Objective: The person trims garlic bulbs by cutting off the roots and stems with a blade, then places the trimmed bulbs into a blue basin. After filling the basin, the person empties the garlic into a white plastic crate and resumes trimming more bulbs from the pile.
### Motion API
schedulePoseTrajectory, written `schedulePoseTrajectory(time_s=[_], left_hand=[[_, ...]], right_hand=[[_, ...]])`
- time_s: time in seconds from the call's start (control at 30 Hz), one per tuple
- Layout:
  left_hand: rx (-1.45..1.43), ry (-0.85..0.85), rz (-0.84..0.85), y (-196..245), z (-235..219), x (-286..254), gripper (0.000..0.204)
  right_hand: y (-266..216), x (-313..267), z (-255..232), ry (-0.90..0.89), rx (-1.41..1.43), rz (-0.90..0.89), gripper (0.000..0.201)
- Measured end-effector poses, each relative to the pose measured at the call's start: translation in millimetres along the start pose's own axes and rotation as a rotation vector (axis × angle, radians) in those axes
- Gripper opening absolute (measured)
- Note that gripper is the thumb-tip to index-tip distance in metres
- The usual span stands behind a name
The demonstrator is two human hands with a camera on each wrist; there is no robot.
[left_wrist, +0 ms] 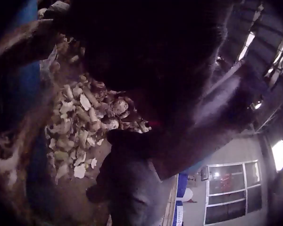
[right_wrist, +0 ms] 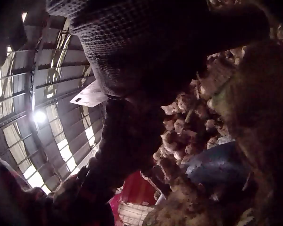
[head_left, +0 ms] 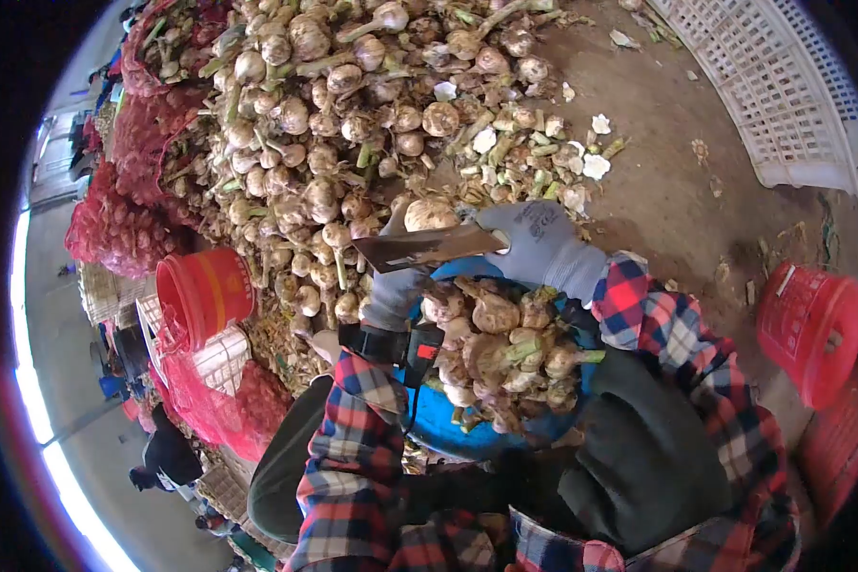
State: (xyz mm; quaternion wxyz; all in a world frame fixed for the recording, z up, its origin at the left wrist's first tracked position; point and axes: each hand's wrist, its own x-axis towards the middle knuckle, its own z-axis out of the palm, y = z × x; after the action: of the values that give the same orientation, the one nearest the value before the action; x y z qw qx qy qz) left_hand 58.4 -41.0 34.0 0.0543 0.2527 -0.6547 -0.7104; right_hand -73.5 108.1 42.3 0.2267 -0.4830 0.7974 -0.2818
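Observation:
In the head view the gloved left hand (head_left: pixel 394 294) holds a large garlic bulb (head_left: pixel 431 214), its thumb along the bulb's side. The gloved right hand (head_left: pixel 545 250) grips a broad blade (head_left: pixel 427 249), which lies across the near side of the bulb and hides part of the left fingers. Just below both hands, a blue tub (head_left: pixel 439 422) holds several garlic bulbs with short stems (head_left: pixel 496 357). Both wrist views are dark; a grey glove (left_wrist: pixel 134 190) shows in the left one, and a pale blade corner (right_wrist: pixel 90 96) in the right one.
A big garlic heap (head_left: pixel 296 124) spreads beyond the hands, with cut stems (head_left: pixel 534 153) beside it. Red buckets stand at left (head_left: pixel 207 297) and right (head_left: pixel 810 329). A white crate (head_left: pixel 782 91) is at upper right, red net bags (head_left: pixel 119 224) at left.

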Motion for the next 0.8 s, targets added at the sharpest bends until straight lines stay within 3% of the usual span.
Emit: schedulePoseTrajectory(time_s=[0.03, 0.07, 0.13, 0.17, 0.2, 0.27, 0.3, 0.33, 0.4, 0.43, 0.47, 0.53, 0.57, 0.63, 0.67, 0.7, 0.73, 0.8], left_hand=[[-0.195, 0.004, -0.004, -6.1, 0.8, 0.2, 0.088], [-0.196, 0.002, -0.004, -23.4, -5.3, 1.0, 0.088], [-0.153, 0.083, 0.067, -48.4, -14.0, 2.6, 0.051], [0.153, -0.006, 0.307, -47.8, -12.2, -4.7, 0.036], [0.151, -0.008, 0.306, -36.7, -1.8, -6.9, 0.036], [-0.068, 0.155, -0.021, -15.1, 15.6, -8.5, 0.066], [-0.037, 0.1, -0.07, -3.1, 18.3, -11.5, 0.049], [-0.035, 0.098, -0.072, -7.1, 18.7, -14.3, 0.049], [0.082, 0.184, 0.096, -19.4, 27.4, -11.5, 0.037], [-0.098, 0.19, 0.021, 7.6, 44.5, -11.0, 0.036], [-0.098, 0.184, 0.023, 18.6, 53.1, -11.0, 0.036], [-0.354, 0.248, -0.032, 35.7, 60.8, -17.3, 0.037], [0.107, 0.129, 0.231, 52.9, 60.8, -25.3, 0.042], [0.089, 0.175, 0.221, 48.7, 63.1, -16.2, 0.044], [0.067, 0.186, 0.202, 43.1, 68.2, -8.8, 0.045], [-0.006, 0.121, 0.287, 23.4, 72.2, 0.8, 0.049], [0.583, -0.018, 0.49, 21.0, 65.5, 13.4, 0.05], [0.95, -0.092, 0.553, 27.2, 75.0, 18.9, 0.048]], right_hand=[[2.2, -1.4, 4.1, 0.047, -0.006, -0.004, 0.045], [2.2, -1.7, 2.6, 0.048, -0.006, -0.001, 0.045], [1.6, -1.2, -0.8, -0.011, -0.11, -0.02, 0.043], [4.1, -1.8, 1.3, -0.011, -0.112, -0.019, 0.043], [7.9, -2.9, 6.1, 0.038, -0.083, -0.015, 0.042], [14.9, -3.7, 10.8, 0.09, -0.059, -0.016, 0.041], [18.1, -5.2, 12.3, 0.141, -0.04, -0.043, 0.038], [21.4, -7.1, 14.4, 0.192, -0.019, -0.069, 0.035], [34.9, -5.4, 21.0, 0.187, -0.039, -0.09, 0.035], [44.4, -6.1, 26.1, 0.174, -0.052, -0.105, 0.035], [62.8, -5.9, 26.7, 0.178, -0.054, -0.1, 0.035], [106.7, -9.4, 27.8, -0.08, 0.124, 0.609, 0.036], [118.3, -15.1, 34.7, -0.085, 0.126, 0.598, 0.036], [133.4, -24.5, 42.1, 0.11, 0.461, 0.817, 0.037], [112.6, -25.4, 28.8, 0.121, 0.461, 0.828, 0.037], [91.8, -19.0, 14.5, 0.165, 0.734, 0.711, 0.034], [66.7, -14.6, 3.9, 0.19, 1.006, 0.588, 0.032], [39.3, -6.8, 0.8, 0.249, 1.477, 0.473, 0.025]])
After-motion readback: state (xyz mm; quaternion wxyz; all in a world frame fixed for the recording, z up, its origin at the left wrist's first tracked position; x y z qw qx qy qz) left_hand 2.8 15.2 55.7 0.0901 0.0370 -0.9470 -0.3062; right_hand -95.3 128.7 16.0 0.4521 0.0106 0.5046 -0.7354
